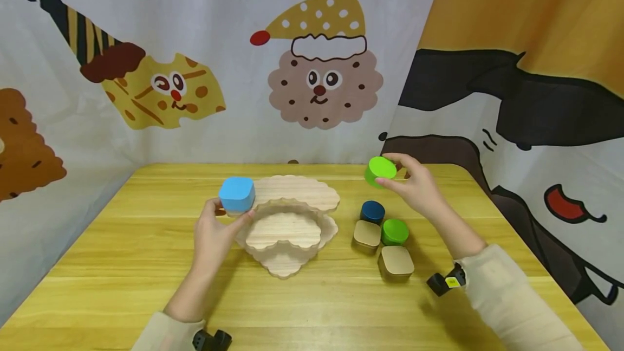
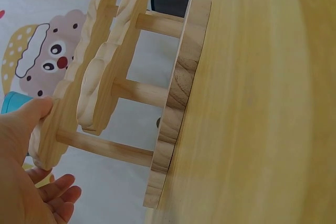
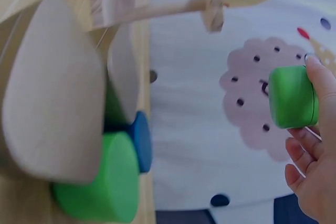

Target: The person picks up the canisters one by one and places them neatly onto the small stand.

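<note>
Fingers of our left hand point(image 1: 216, 232) pinch the light, rigid blue block point(image 1: 236, 194) by its sides, while our right hand point(image 1: 414, 186) likewise grips the green cylinder point(image 1: 380, 171).

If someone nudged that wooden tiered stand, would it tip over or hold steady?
The stand would probably hold steady: its bottom tier is the widest and lies flat on the table. The thick tiers and dowels look stiff. A shove at the top tier, where the left hand rests, might rock it.

Honestly can't spot any readable text anywhere here. The backdrop curtain point(image 1: 146, 140) just has cartoon cookie and cheese faces, and the small yellow tag on the right wrist camera point(image 1: 452, 281) is too tiny to read.
</note>
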A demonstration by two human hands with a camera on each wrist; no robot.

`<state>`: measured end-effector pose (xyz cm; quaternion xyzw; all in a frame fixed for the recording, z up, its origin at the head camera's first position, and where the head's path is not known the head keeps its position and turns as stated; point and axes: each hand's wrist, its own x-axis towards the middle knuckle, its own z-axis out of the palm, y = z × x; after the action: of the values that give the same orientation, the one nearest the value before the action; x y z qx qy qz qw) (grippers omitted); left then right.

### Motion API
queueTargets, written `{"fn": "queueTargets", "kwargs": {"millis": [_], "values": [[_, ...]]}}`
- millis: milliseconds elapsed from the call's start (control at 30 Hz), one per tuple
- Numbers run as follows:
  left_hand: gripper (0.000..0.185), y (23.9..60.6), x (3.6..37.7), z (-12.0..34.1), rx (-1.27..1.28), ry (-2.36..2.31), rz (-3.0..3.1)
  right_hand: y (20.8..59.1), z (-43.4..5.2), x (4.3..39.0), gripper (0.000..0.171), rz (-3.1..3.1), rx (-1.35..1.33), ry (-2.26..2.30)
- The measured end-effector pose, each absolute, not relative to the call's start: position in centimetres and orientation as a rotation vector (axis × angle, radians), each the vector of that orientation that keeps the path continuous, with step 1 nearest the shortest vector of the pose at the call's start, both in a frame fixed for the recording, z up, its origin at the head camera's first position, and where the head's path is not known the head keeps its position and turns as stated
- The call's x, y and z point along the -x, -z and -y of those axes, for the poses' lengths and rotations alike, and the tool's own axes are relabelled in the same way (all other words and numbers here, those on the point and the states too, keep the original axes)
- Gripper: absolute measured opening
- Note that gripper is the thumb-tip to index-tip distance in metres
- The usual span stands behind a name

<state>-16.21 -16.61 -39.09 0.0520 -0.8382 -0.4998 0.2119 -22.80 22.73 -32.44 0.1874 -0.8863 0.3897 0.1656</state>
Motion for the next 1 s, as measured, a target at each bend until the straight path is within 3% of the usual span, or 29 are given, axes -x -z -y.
{"fn": "queueTargets", "kwargs": {"millis": [467,1000], "values": [[0.067,39.1,16.1,16.6,-0.15,1.393,2.335,29.9,-18.0,21.8,0.055,2.495,-0.592,-1.204],[0.065,39.1,16.2,16.6,-0.147,1.38,2.331,29.6,-12.0,21.7,0.054,2.433,-0.695,-1.308]]}}
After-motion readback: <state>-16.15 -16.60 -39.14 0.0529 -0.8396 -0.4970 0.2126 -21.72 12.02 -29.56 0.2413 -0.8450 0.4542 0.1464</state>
